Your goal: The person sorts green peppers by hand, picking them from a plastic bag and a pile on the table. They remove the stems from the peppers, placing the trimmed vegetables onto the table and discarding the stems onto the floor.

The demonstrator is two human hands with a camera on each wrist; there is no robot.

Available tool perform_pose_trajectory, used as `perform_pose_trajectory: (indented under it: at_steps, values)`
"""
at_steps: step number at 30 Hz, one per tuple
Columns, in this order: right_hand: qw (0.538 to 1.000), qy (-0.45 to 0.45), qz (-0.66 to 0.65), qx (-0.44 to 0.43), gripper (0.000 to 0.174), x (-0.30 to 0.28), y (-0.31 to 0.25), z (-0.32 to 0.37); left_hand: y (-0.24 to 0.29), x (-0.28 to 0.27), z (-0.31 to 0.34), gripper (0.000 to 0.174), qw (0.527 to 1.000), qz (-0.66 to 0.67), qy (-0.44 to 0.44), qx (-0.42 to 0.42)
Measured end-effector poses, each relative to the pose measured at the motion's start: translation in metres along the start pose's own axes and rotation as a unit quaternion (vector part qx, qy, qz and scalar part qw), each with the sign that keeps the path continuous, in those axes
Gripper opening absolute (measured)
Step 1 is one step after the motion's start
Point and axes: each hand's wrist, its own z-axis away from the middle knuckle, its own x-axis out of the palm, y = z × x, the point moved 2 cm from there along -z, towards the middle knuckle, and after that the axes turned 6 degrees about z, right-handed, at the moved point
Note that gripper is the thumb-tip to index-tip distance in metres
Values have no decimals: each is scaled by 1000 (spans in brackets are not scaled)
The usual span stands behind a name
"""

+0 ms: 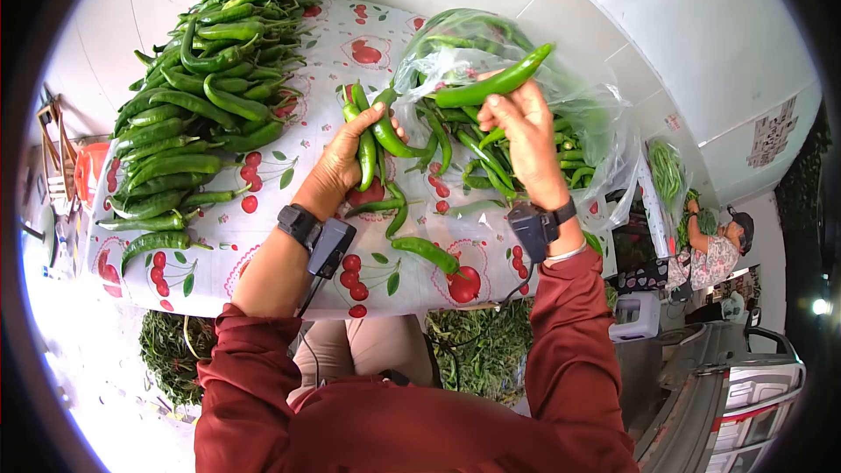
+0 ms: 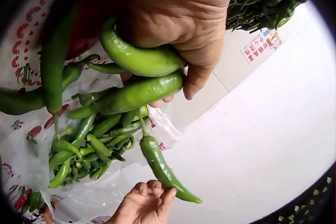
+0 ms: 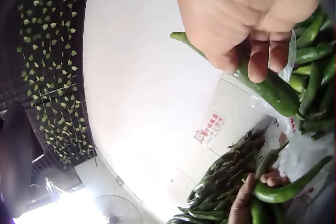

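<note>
My left hand (image 1: 346, 153) grips several green chili peppers (image 2: 144, 58) in a bunch, their tips and stems poking out on both sides of the fingers. In my right hand (image 1: 526, 127), a single long green chili (image 1: 498, 81) is pinched between thumb and fingers, raised over the open mouth of a clear plastic bag (image 1: 613, 158). Inside that bag lies a heap of more green chilies (image 2: 107, 142). A few loose chilies rest on the tablecloth in front of me, one of them a bright curved chili (image 1: 426, 254) near the front edge.
A large stacked pile of green chilies (image 1: 201, 96) covers the table's left side. The table wears a cherry-print cloth (image 1: 289, 271). Below the front edge are heaps of greens (image 1: 482, 346). At the far right are another person (image 1: 710, 250) and a grey vehicle (image 1: 718, 403).
</note>
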Motion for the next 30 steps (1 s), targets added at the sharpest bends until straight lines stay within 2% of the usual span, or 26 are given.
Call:
perform_pose_trajectory:
  at_steps: [3,7,8,9,11,15,17,19,24,30]
  values:
    - [998,-28,-16,-48,22,25,6,2,0,1,1,30,1000,-26,2,6]
    - [989,-101,57,-97,26,59,10,8,-1,1,0,44,999,-33,-10,-7]
    - [974,-80,166,-130,32,62,8,12,-3,3,0,44,1000,-18,0,-8]
    - [935,-75,261,-227,36,68,5,13,-3,6,3,45,1000,-2,10,-10]
    - [924,-109,284,-233,41,76,13,16,-3,-2,4,45,999,-8,-29,-39]
    - [916,-109,302,-240,40,80,18,18,-1,5,11,43,999,-34,7,-38]
    - [913,-112,306,-246,40,79,18,18,0,9,12,43,997,-37,-31,-54]
    - [895,-125,345,-254,40,78,19,20,0,11,13,43,997,-28,-34,-56]
    - [884,-141,357,-265,35,73,16,26,2,6,10,34,996,-45,-32,-71]
    - [879,-200,367,-231,34,66,10,41,2,9,13,32,992,-94,-15,-78]
